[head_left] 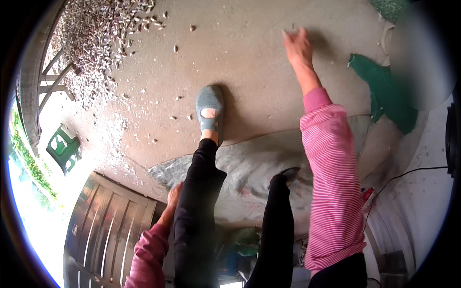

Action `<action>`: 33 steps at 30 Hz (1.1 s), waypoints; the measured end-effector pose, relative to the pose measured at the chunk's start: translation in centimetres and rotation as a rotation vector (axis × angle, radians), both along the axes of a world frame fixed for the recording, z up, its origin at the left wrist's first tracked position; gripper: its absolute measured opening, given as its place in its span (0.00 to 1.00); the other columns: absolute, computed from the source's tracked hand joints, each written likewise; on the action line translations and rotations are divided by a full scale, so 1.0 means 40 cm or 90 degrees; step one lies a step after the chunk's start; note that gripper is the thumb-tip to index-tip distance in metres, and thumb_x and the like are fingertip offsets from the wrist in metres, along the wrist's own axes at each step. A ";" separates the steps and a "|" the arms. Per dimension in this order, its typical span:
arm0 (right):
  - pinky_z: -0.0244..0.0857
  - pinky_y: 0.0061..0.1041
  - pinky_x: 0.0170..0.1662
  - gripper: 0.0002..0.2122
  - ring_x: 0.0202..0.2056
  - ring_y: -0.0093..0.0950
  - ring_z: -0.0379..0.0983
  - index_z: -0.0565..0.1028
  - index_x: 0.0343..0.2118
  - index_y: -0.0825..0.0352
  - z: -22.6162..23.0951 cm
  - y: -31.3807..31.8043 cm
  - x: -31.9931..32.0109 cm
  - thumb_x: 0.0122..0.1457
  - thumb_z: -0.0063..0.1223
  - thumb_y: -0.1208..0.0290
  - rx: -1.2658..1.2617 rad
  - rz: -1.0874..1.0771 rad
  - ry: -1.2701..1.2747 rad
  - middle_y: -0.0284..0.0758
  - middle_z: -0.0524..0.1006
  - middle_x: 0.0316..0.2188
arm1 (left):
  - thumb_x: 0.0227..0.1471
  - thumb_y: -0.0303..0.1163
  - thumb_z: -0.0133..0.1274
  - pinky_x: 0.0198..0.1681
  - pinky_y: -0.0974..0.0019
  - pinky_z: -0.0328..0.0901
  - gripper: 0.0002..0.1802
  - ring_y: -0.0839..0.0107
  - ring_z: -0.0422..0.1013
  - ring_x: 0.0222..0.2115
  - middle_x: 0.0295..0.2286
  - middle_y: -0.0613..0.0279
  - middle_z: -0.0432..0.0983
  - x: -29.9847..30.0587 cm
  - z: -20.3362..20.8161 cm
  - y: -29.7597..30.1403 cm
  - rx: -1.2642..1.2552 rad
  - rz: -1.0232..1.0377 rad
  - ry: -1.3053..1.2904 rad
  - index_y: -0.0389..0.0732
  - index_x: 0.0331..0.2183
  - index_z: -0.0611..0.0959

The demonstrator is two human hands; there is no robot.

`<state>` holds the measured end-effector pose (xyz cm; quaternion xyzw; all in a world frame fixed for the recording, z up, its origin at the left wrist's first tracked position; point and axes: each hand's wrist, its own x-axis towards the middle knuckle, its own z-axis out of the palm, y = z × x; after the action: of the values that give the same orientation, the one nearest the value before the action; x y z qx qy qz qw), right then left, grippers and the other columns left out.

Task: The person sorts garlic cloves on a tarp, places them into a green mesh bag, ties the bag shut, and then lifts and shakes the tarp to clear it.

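My right hand (298,47) reaches out low over the concrete floor (249,62) at the upper right. Its fingers are smeared by motion, and I see no clear object in them. My left hand (174,198) hangs beside my left leg, the fingers partly hidden behind the black trousers. Pink sleeves cover both arms. A grey shoe (210,100) on my left foot stands flat on the floor. Across the far left lies a large heap of pale garlic cloves (96,43), with a few loose ones scattered toward my foot.
A crumpled grey sheet (249,163) lies under my legs. Green cloth (384,91) rests at the right, near a dark cable (408,173). On the left are a green plastic stool (63,148), a slatted metal gate (108,221) and a metal frame (53,81).
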<state>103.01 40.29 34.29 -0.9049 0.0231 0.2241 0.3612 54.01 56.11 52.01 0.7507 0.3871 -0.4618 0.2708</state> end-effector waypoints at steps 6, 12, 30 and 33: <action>0.72 0.33 0.45 0.17 0.43 0.38 0.77 0.73 0.50 0.61 0.072 -0.139 -0.161 0.57 0.58 0.72 0.051 0.211 0.030 0.39 0.78 0.45 | 0.53 0.35 0.55 0.40 0.49 0.69 0.09 0.49 0.75 0.39 0.38 0.51 0.77 -0.126 -0.109 0.011 0.103 -0.031 -0.127 0.43 0.36 0.82; 0.74 0.32 0.40 0.31 0.41 0.35 0.76 0.63 0.58 0.64 -0.103 -0.645 -0.337 0.55 0.64 0.57 -0.263 -0.277 0.294 0.43 0.75 0.43 | 0.52 0.34 0.55 0.40 0.49 0.69 0.08 0.48 0.74 0.39 0.38 0.51 0.76 0.070 -0.420 -0.047 0.098 -0.105 -0.092 0.43 0.35 0.81; 0.76 0.28 0.30 0.10 0.29 0.28 0.75 0.66 0.44 0.70 -0.131 -0.458 -0.351 0.64 0.45 0.71 -0.038 -0.478 0.246 0.38 0.73 0.35 | 0.43 0.30 0.62 0.37 0.49 0.66 0.07 0.48 0.73 0.36 0.32 0.52 0.75 -0.077 -0.226 0.118 0.267 0.017 0.030 0.40 0.27 0.81; 0.76 0.28 0.32 0.10 0.30 0.28 0.76 0.66 0.44 0.71 -0.125 -0.400 -0.322 0.64 0.46 0.71 0.004 -0.481 0.208 0.38 0.73 0.36 | 0.46 0.29 0.61 0.39 0.48 0.68 0.13 0.46 0.74 0.37 0.40 0.49 0.72 -0.035 -0.215 0.184 0.245 -0.020 0.004 0.40 0.35 0.77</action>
<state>90.13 24.29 29.28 -0.7842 0.4102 0.2166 0.4121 52.62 63.45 43.40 0.7931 0.4575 -0.3857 0.1138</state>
